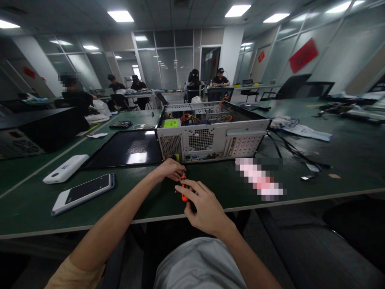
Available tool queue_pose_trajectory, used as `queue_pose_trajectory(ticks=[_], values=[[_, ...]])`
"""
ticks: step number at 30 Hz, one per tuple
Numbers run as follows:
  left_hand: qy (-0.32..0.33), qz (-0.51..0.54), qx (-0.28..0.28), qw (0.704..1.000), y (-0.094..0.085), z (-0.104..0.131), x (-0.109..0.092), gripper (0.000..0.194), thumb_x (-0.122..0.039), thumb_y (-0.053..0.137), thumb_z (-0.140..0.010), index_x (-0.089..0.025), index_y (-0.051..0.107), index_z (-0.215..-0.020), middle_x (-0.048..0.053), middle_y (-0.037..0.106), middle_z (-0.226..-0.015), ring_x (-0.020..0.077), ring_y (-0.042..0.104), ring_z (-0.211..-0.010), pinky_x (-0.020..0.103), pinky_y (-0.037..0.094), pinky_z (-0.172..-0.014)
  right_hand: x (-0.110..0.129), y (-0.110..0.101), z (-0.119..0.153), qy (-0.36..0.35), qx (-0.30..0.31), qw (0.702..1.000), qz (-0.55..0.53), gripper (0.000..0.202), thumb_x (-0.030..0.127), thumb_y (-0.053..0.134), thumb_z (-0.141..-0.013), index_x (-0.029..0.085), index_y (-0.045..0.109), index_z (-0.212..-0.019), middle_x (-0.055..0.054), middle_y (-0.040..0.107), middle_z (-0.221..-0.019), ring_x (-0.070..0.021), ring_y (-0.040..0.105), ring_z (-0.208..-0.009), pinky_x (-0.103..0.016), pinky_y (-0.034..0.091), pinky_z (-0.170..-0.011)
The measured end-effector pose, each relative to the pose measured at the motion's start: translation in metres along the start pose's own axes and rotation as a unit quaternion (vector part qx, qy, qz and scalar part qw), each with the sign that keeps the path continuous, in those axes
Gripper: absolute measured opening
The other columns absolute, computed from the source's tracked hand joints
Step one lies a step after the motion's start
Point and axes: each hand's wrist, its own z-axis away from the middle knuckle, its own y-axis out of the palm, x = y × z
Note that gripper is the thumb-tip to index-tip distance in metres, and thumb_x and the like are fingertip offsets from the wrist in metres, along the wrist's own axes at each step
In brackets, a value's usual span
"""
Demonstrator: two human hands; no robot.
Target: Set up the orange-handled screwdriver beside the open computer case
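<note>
In my right hand is a screwdriver with an orange handle, gripped between thumb and fingers, its shaft pointing away from me. My left hand is closed just beyond it, the fingertips drawn together by the screwdriver's tip; what they pinch is hidden. Both hands are over the table in front of a computer case, which lies on its side with its rear panel toward me. The top is open and shows wires and a green-labelled part. A small yellow-and-black item shows just behind my left hand.
A black side panel lies left of the case. Nearer me are a white phone-like device and a white power bank. Black cables and a blue-white packet lie at right. Another black case stands far left. Several people sit behind.
</note>
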Motion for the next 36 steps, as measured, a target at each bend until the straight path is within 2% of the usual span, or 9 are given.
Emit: queue_pose_trajectory(ticks=[2, 5, 8, 12, 16, 21, 25, 30, 36], values=[[0.002, 0.020, 0.004, 1.000, -0.001, 0.001, 0.000, 0.016, -0.029, 0.071, -0.082, -0.012, 0.073, -0.081, 0.005, 0.073, -0.073, 0.0125, 0.065, -0.059, 0.025, 0.051, -0.063, 0.003, 0.000, -0.001, 0.031, -0.012, 0.999, 0.024, 0.051, 0.025, 0.066, -0.090, 0.021, 0.057, -0.140, -0.012, 0.061, -0.136, -0.0293, 0.060, -0.114, -0.049, 0.053, -0.100], [0.002, 0.038, 0.012, 0.999, -0.002, 0.002, 0.000, 0.020, -0.032, 0.076, -0.078, -0.013, 0.073, -0.079, 0.004, 0.071, -0.071, 0.0124, 0.064, -0.059, 0.026, 0.050, -0.064, 0.005, 0.007, -0.002, 0.090, -0.038, 0.992, 0.082, 0.043, 0.045, 0.064, -0.096, 0.017, 0.060, -0.128, -0.013, 0.069, -0.112, -0.0307, 0.064, -0.099, -0.049, 0.053, -0.090], [-0.004, 0.036, 0.015, 0.999, -0.001, 0.001, -0.001, 0.019, -0.032, 0.077, -0.077, -0.013, 0.072, -0.079, 0.004, 0.071, -0.071, 0.0124, 0.064, -0.058, 0.026, 0.051, -0.064, 0.003, 0.013, -0.001, 0.090, -0.055, 0.989, 0.101, 0.033, 0.042, 0.062, -0.098, 0.016, 0.062, -0.119, -0.011, 0.071, -0.100, -0.0288, 0.064, -0.092, -0.045, 0.052, -0.087], [-0.011, 0.036, 0.004, 0.999, 0.000, 0.000, -0.002, 0.011, -0.024, 0.069, -0.081, -0.013, 0.072, -0.081, 0.004, 0.072, -0.070, 0.0121, 0.064, -0.059, 0.023, 0.050, -0.059, 0.004, 0.011, 0.001, 0.046, -0.028, 0.995, 0.089, 0.030, 0.027, 0.063, -0.096, 0.021, 0.062, -0.125, -0.008, 0.071, -0.107, -0.0267, 0.065, -0.095, -0.042, 0.051, -0.088], [-0.015, 0.046, 0.002, 0.999, 0.001, 0.001, -0.003, 0.009, -0.018, 0.065, -0.084, -0.013, 0.071, -0.081, 0.003, 0.070, -0.065, 0.0108, 0.064, -0.056, 0.021, 0.048, -0.055, 0.007, 0.006, 0.001, 0.036, -0.018, 0.996, 0.079, 0.042, 0.045, 0.067, -0.095, 0.021, 0.061, -0.128, -0.009, 0.072, -0.110, -0.0293, 0.066, -0.099, -0.046, 0.051, -0.092], [-0.008, 0.051, 0.004, 0.999, 0.000, 0.002, -0.003, 0.010, -0.021, 0.069, -0.084, -0.012, 0.072, -0.084, 0.004, 0.073, -0.069, 0.0118, 0.067, -0.059, 0.020, 0.050, -0.054, 0.004, 0.010, 0.002, 0.041, -0.065, 0.994, 0.071, 0.029, 0.040, 0.065, -0.098, 0.019, 0.065, -0.119, -0.008, 0.075, -0.095, -0.0246, 0.069, -0.086, -0.038, 0.053, -0.082], [-0.007, 0.032, 0.008, 0.999, -0.001, 0.000, 0.000, 0.028, -0.040, 0.079, -0.080, -0.013, 0.073, -0.088, 0.007, 0.077, -0.078, 0.0152, 0.070, -0.065, 0.023, 0.055, -0.059, -0.002, 0.017, 0.005, 0.031, -0.133, 0.990, 0.016, 0.028, 0.035, 0.073, -0.091, 0.020, 0.065, -0.114, -0.004, 0.075, -0.085, -0.0207, 0.070, -0.077, -0.032, 0.056, -0.075], [0.015, -0.004, 0.015, 1.000, -0.002, -0.003, 0.004, 0.042, -0.049, 0.088, -0.070, -0.014, 0.074, -0.088, 0.009, 0.078, -0.086, 0.0162, 0.071, -0.069, 0.025, 0.058, -0.065, -0.007, 0.019, 0.006, -0.039, -0.164, 0.985, -0.041, 0.019, 0.012, 0.061, -0.091, 0.021, 0.067, -0.107, -0.008, 0.077, -0.112, -0.0194, 0.074, -0.099, -0.032, 0.059, -0.089], [0.007, -0.002, 0.007, 1.000, 0.000, -0.005, 0.004, 0.021, -0.033, 0.081, -0.082, -0.013, 0.073, -0.084, 0.009, 0.079, -0.090, 0.0127, 0.067, -0.061, 0.025, 0.057, -0.062, -0.002, 0.008, 0.004, -0.062, -0.066, 0.996, 0.009, 0.035, 0.006, 0.060, -0.084, 0.026, 0.073, -0.111, -0.009, 0.064, -0.138, -0.0201, 0.068, -0.099, -0.035, 0.059, -0.085]])
